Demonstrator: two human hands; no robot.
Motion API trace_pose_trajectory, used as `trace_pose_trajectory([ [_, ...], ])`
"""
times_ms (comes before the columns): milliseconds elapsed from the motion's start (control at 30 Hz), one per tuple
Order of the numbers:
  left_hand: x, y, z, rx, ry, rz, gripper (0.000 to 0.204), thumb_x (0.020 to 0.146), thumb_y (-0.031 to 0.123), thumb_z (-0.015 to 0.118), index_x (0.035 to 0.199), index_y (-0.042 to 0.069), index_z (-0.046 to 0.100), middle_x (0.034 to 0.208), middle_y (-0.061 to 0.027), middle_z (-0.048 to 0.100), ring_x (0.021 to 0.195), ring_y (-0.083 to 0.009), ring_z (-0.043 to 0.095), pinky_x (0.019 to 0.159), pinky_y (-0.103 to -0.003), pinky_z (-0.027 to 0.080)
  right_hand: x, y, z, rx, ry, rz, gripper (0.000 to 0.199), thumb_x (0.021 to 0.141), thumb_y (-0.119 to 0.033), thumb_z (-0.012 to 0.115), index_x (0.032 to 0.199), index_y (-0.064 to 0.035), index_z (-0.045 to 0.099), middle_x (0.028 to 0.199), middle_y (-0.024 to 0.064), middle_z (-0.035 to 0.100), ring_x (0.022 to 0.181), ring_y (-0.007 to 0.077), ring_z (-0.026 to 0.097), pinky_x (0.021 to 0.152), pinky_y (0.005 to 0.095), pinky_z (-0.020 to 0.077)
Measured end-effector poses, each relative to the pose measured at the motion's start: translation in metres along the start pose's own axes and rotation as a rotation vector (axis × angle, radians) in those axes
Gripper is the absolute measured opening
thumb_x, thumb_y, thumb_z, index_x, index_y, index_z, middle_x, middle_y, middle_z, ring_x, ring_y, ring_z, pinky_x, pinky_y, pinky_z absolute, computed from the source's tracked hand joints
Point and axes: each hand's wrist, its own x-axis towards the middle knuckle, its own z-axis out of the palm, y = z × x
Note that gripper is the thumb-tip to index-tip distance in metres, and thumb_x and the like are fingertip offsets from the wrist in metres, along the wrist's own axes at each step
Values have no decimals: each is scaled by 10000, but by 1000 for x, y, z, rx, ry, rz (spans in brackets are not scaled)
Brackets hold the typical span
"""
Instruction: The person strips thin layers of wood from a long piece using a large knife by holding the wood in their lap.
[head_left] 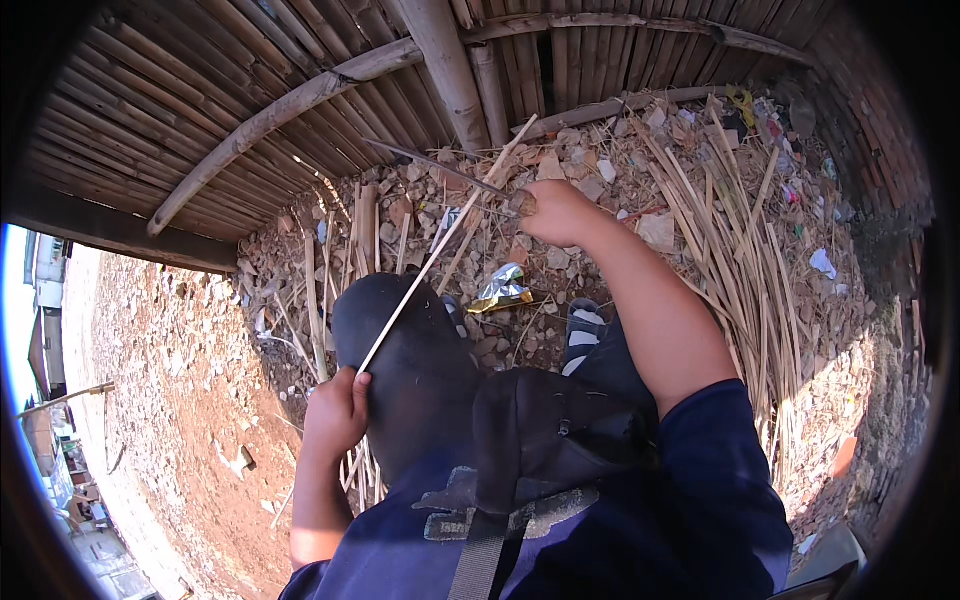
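Note:
My left hand (335, 412), low on the left beside my knee, is closed around the lower end of a long, thin bamboo strip (412, 290). That strip slants up and to the right past my dark-clothed leg. My right hand (560, 212) is wrapped round the handle of a long-bladed knife (430, 160), whose narrow blade points to the upper left. Blade and strip cross a little left of my right fist. Whether they touch there I cannot tell.
A big bundle of split bamboo strips (755, 290) lies on the right, and more strips (365, 225) lean left of centre. Before my feet sits a crumpled silver-and-gold wrapper (503, 290) on stony ground. A bamboo wall (250, 90) with a post (445, 70) stands ahead.

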Motion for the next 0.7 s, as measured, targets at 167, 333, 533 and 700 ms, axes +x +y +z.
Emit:
trace_pose_trajectory([
  [167,-2,-7,1,-27,-21,-14,331,1025,270,539,808,21,520,648,-253,595,676,-498,604,595,-546,456,-8,-16,16,-275,76,-299,379,727,-181,689,1076,-35,701,894,217,710,864,381,697,783,441,549],
  [333,-1,0,3,10,24,27,327,1026,259,538,808,16,517,646,-255,589,663,-500,596,580,-545,445,18,25,4,-91,82,-51,404,752,-198,665,1136,-78,699,1062,193,712,1007,372,679,905,454,542],
  [533,-3,-5,0,-21,4,2,331,1028,261,537,810,12,520,650,-258,587,665,-498,598,577,-532,447,-18,-28,8,-259,51,-205,410,744,-190,678,1141,-95,692,1038,190,712,990,373,678,881,469,543],
  [700,4,2,-1,-41,-29,3,336,1028,269,535,815,9,527,659,-261,588,672,-497,601,591,-535,451,13,39,-7,-55,136,-1,359,756,-220,693,1087,-83,704,1027,173,718,1024,369,675,892,481,541],
])
